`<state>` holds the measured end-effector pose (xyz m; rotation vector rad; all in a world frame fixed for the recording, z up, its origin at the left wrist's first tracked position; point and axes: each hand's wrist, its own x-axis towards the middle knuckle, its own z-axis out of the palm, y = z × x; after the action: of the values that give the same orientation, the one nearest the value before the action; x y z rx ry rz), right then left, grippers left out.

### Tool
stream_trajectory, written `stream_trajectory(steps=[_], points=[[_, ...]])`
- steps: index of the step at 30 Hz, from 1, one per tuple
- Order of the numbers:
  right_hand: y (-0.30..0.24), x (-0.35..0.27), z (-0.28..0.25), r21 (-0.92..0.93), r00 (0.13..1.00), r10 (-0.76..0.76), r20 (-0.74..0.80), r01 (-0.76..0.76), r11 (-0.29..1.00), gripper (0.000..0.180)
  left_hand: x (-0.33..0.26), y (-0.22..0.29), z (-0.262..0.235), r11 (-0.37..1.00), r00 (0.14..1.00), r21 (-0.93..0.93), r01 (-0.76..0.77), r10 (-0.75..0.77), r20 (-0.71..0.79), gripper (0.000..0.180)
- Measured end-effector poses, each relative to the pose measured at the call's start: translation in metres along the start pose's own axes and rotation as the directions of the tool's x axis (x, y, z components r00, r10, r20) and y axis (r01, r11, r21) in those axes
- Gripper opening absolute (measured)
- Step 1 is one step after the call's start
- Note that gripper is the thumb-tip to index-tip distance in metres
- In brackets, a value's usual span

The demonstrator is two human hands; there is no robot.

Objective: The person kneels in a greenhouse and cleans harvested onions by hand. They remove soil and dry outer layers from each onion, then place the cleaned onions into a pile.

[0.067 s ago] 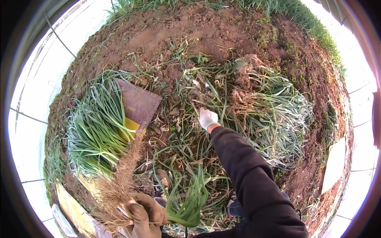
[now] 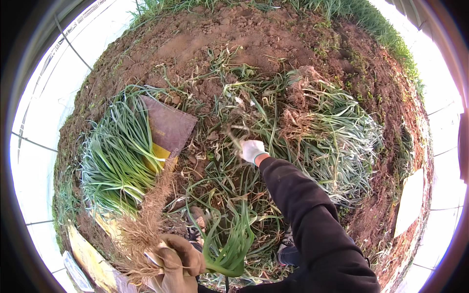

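At the lower left, my left hand (image 2: 177,261) in a tan glove is closed around a few green onions (image 2: 234,249). Their green leaves stick out to the right, and their pale root ends show at the left of the glove. My right hand (image 2: 252,150), in a white glove, is stretched forward over the litter with its fingers closed. A thin, blurred strip of withered leaf (image 2: 236,136) comes out of its fingertips. Left of the hands lies a neat pile of green onions (image 2: 119,156), with its brown roots (image 2: 156,200) toward me.
A brown and yellow sack (image 2: 168,124) lies beside the neat pile. At the right is a large heap of untrimmed green onions (image 2: 337,136), roots facing inward. Leaf scraps (image 2: 234,180) cover the soil between, around my shoes (image 2: 287,241). Bare soil (image 2: 195,36) stretches beyond.
My right hand has shifted slightly left and nearer with the blurred leaf strip. My left hand keeps its hold on the green onions.
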<state>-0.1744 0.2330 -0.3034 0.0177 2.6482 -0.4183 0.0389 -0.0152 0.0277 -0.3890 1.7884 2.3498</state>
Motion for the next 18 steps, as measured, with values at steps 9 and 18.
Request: stream_trajectory(steps=[9, 18], points=[[-0.034, -0.136, -0.155, 0.380, 0.971, -0.240, 0.018, 0.215, 0.900, 0.032, 0.005, -0.004, 0.021, 0.994, 0.996, -0.095, -0.051, 0.058, 0.069, 0.034], [-0.113, -0.322, -0.297, 0.569, 0.778, -0.265, -0.570, 0.606, 0.555, 0.026, 0.007, -0.009, 0.015, 0.991, 0.961, -0.126, -0.052, 0.084, 0.262, 0.013]])
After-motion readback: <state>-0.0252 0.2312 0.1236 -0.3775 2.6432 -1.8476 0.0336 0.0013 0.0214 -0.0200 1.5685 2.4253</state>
